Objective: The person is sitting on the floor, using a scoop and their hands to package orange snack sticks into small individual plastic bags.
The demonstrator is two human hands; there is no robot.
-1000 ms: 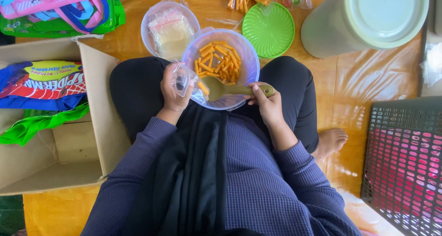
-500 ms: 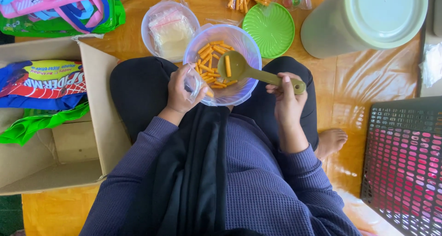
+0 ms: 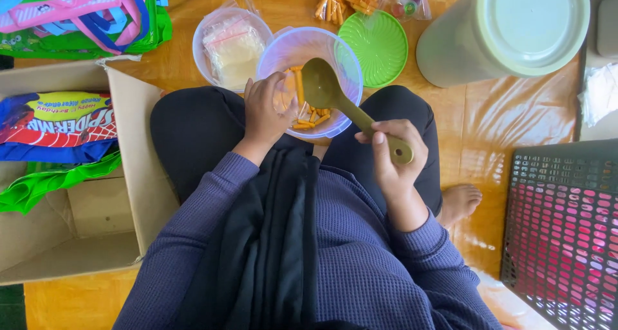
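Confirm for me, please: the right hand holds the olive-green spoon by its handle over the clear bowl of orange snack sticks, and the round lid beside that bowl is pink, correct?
Not quite: the head view shows the round lid is green, not pink. The rest holds: the right hand holds the olive-green spoon by its handle over the clear bowl of orange snack sticks.

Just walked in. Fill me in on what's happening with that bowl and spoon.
A person sits on the floor with a clear plastic bowl of orange snack sticks on their lap. The right hand grips the handle of an olive-green spoon, its scoop over the bowl. The left hand is at the bowl's near rim; whether it grips anything is hard to tell. Beside it stand a second bowl of small clear bags, a green lid and an open cardboard box.
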